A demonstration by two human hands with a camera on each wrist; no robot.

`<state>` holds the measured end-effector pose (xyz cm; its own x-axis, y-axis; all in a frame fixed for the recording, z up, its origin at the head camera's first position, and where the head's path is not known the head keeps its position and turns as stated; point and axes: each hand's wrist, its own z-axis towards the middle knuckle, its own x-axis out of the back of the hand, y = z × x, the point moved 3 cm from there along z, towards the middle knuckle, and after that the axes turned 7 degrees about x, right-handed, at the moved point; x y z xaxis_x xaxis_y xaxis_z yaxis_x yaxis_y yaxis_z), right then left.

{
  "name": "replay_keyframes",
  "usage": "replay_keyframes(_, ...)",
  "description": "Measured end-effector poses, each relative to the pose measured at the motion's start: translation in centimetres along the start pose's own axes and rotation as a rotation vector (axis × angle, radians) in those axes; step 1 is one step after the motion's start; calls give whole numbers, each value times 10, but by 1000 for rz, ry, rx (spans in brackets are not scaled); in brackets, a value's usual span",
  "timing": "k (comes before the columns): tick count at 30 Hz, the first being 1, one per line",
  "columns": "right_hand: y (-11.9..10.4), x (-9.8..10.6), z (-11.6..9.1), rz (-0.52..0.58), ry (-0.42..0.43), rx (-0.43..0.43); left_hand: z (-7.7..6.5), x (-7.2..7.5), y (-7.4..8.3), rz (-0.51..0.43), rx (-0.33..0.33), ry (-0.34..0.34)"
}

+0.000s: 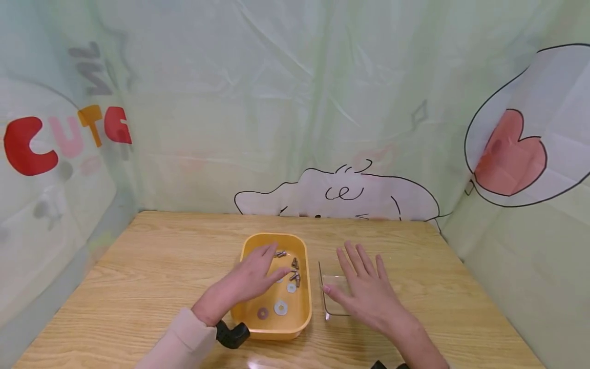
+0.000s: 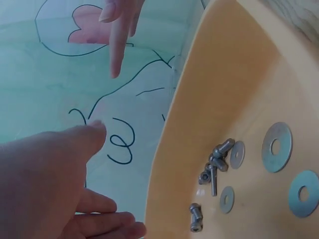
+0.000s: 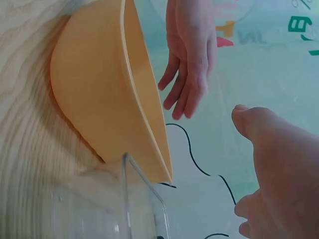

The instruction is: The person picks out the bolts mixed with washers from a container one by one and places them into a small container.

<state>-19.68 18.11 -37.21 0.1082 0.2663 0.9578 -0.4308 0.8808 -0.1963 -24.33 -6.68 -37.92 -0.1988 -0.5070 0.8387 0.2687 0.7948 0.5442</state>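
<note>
My left hand [image 1: 246, 277] hovers over a yellow tray [image 1: 272, 334], fingers extended and holding nothing. Inside the tray lie several small metal bolts [image 2: 218, 162] and several flat washers [image 1: 280, 308] of different sizes. Part of the tray's left side is hidden under that hand. To the right, my right hand [image 1: 369, 294] is spread above a clear plastic box [image 1: 334, 306], also with nothing in its grasp. The hand covers much of the box, so its contents cannot be fully seen. In the right wrist view the box wall [image 3: 124, 199] stands beside the tray.
Both containers stand on a wood-grain table [image 1: 175, 246], close together with a narrow gap between them. A pale printed curtain [image 1: 221, 128] hangs behind the table and along its sides. A black wrist strap [image 1: 232, 335] sits near the tray's front left corner.
</note>
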Motion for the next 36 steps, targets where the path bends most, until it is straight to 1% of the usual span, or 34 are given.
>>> replay_keyframes(2,-4,-2,1,0,3,9,2,-2,0,-33,17,-2)
replay_keyframes(4,-7,-4,1,-3,4,19,5,-4,-1,-70,17,-5)
replay_keyframes(8,-12,-8,1,-14,9,36,10,-8,-1,-126,15,-35)
replay_keyframes(15,-22,-15,2,-10,-5,67,14,-11,3,-151,18,-56)
replay_keyframes(20,-25,-27,1,-18,-36,83,19,-15,5,-228,32,-113)
replay_keyframes(24,-29,-33,0,-25,-68,93,23,-20,8,-286,74,-169)
replay_keyframes(29,-34,-38,-2,-25,-108,87,28,-25,11,-318,106,-203)
replay_keyframes(33,-38,-43,-4,-14,-111,104,32,-30,13,-335,127,-212)
replay_keyframes(36,-40,-46,-6,-5,-110,117,34,-34,14,-322,146,-210)
